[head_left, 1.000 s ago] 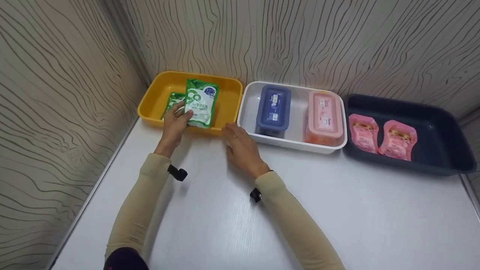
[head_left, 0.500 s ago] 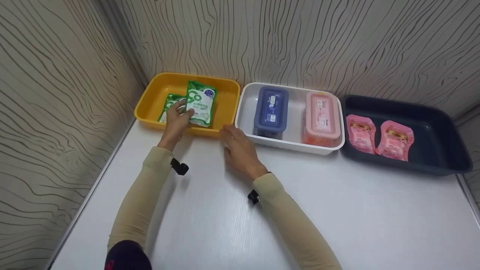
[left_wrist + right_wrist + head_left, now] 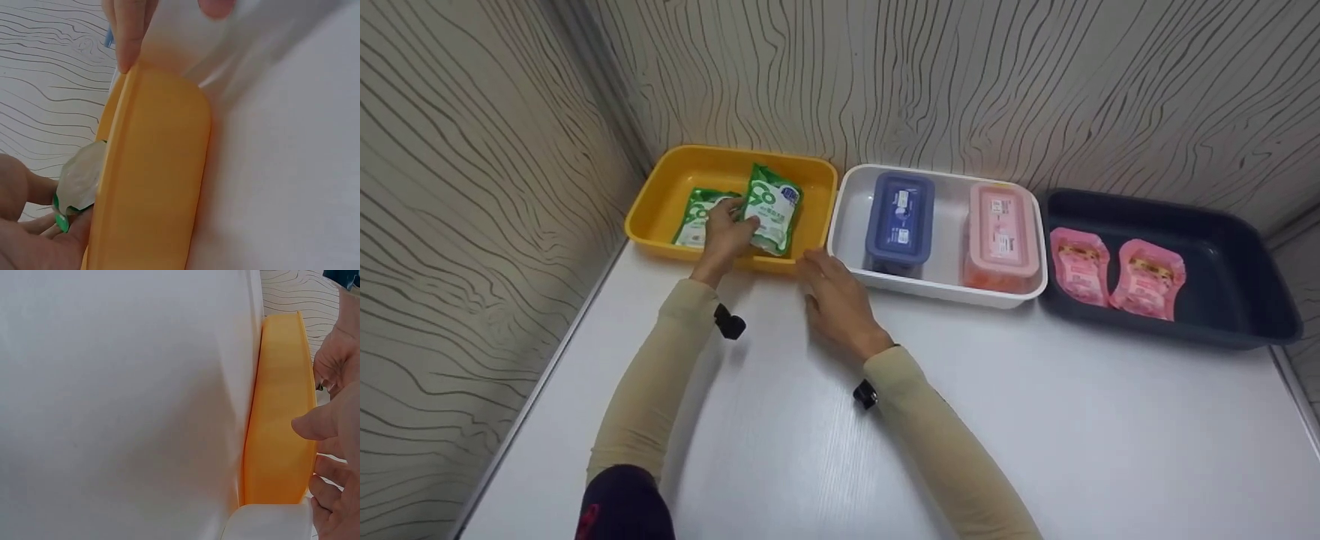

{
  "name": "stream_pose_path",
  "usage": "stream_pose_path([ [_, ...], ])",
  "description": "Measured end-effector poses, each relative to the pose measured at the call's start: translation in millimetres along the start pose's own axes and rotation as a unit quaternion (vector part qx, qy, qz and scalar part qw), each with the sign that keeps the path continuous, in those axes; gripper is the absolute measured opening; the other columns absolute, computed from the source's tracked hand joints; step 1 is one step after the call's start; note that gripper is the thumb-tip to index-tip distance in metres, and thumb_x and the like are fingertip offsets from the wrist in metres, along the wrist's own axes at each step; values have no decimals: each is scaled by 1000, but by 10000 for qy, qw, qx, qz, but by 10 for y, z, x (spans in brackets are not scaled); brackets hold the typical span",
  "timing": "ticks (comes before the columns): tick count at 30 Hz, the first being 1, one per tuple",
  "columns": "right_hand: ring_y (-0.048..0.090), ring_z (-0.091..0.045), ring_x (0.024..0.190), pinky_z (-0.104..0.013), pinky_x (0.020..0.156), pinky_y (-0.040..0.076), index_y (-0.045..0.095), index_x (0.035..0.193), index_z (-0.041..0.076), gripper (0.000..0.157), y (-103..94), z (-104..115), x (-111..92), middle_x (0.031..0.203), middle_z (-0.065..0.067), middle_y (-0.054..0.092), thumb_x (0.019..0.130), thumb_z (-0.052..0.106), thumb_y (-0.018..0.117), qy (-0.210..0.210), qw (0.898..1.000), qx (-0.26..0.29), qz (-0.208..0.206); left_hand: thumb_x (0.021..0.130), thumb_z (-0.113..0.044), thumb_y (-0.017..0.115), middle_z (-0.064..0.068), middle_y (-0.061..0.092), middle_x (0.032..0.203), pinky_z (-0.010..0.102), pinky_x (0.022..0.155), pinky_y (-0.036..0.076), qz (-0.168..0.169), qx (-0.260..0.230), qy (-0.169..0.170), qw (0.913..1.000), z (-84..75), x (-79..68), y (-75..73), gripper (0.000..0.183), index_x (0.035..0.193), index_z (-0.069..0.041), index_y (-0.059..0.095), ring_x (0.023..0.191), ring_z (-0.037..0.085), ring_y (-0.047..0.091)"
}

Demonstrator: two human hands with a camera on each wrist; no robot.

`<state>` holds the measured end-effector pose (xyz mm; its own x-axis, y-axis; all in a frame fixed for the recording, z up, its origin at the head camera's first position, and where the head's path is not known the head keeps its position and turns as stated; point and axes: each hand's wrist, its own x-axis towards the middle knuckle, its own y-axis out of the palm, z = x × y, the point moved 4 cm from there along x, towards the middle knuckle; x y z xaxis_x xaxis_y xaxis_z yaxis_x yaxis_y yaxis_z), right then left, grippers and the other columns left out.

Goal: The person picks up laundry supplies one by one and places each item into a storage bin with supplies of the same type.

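Observation:
In the head view my left hand (image 3: 729,236) pinches a green-and-white plastic packet (image 3: 774,211) between thumb and fingers. The packet leans upright inside the yellow tub (image 3: 649,246), toward its front wall. A second packet like it (image 3: 694,219) lies on the tub's floor, partly covered by that hand. My right hand (image 3: 840,304) touches the tub's front rim near its right corner, with fingers fairly straight. From the left wrist, the packet's crinkled end (image 3: 81,175) shows between the fingers behind the tub's wall (image 3: 152,163). In the right wrist view the thumb (image 3: 315,424) overlaps that wall.
Beside the yellow tub stands a white tub (image 3: 922,283) with a blue-lidded box (image 3: 901,217) and a pink-lidded box (image 3: 1003,229). Farther right, a dark blue tub (image 3: 1230,300) holds two pink pouches (image 3: 1147,281). Patterned panels (image 3: 960,82) rise behind the white table (image 3: 780,420).
My left hand has shifted slightly right with the packet, which now tilts more to the right. More of the second packet shows. The right hand stays at the rim.

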<state>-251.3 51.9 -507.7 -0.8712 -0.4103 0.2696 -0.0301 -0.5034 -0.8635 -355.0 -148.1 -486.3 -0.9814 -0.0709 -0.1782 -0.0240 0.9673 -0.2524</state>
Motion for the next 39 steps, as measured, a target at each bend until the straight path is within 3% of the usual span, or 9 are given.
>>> stream_pose_path([
  [4, 45, -35, 153, -46, 128, 36, 58, 150, 5, 52, -9, 7, -15, 162, -15, 50, 99, 6, 69, -88, 9999, -26, -144, 109, -13, 58, 21, 47, 163, 44, 120, 48, 11, 241, -72, 9997, -10, 24, 57, 57, 161, 0, 40, 150, 33, 48],
  [11, 51, -39, 148, -47, 125, 41, 60, 147, 1, 55, -21, 10, -28, 155, -18, 56, 93, 0, 73, -324, 9984, -56, -465, 109, -14, 57, 24, 57, 152, 45, 111, 55, 187, 626, -42, 9979, -21, 56, 137, 55, 158, 5, 42, 135, 34, 60],
  [16, 47, -35, 151, -46, 127, 38, 59, 148, 4, 52, -26, 3, -4, 159, -15, 53, 97, 4, 71, -197, 9993, -84, -296, 109, -16, 58, 24, 57, 149, 45, 108, 57, 296, 873, -226, 9955, -27, 65, 150, 56, 158, 3, 40, 129, 33, 63],
  [22, 43, -33, 155, -44, 129, 34, 56, 152, 6, 51, -8, 2, 6, 163, -14, 49, 102, 7, 66, -102, 9998, -135, -79, 106, -12, 59, 25, 57, 146, 46, 110, 55, 269, 1651, -121, 9858, -27, 91, 160, 56, 157, 5, 41, 128, 33, 60],
  [28, 42, -31, 156, -44, 130, 34, 54, 154, 8, 49, -8, -1, 9, 165, -12, 46, 106, 10, 62, -10, 9999, -149, -7, 98, 1, 54, 28, 59, 138, 51, 106, 54, 351, 1785, 27, 9833, -24, 96, 176, 52, 149, 9, 45, 122, 37, 59],
  [34, 38, -30, 158, -44, 131, 32, 51, 157, 8, 51, 1, -1, -10, 168, -11, 43, 106, 12, 61, 64, 9999, -64, 137, 100, -3, 58, 23, 58, 138, 51, 107, 53, 457, 2254, -358, 9725, -6, 85, 157, 50, 147, 5, 44, 120, 34, 56],
  [39, 39, -31, 157, -43, 131, 32, 53, 154, 7, 52, 5, 6, -25, 166, -12, 45, 104, 9, 64, 10, 10000, -70, 56, 101, -8, 56, 18, 58, 119, 42, 81, 53, 527, 2730, -363, 9599, 23, 72, 147, 35, 134, 4, 52, 100, 30, 56],
])
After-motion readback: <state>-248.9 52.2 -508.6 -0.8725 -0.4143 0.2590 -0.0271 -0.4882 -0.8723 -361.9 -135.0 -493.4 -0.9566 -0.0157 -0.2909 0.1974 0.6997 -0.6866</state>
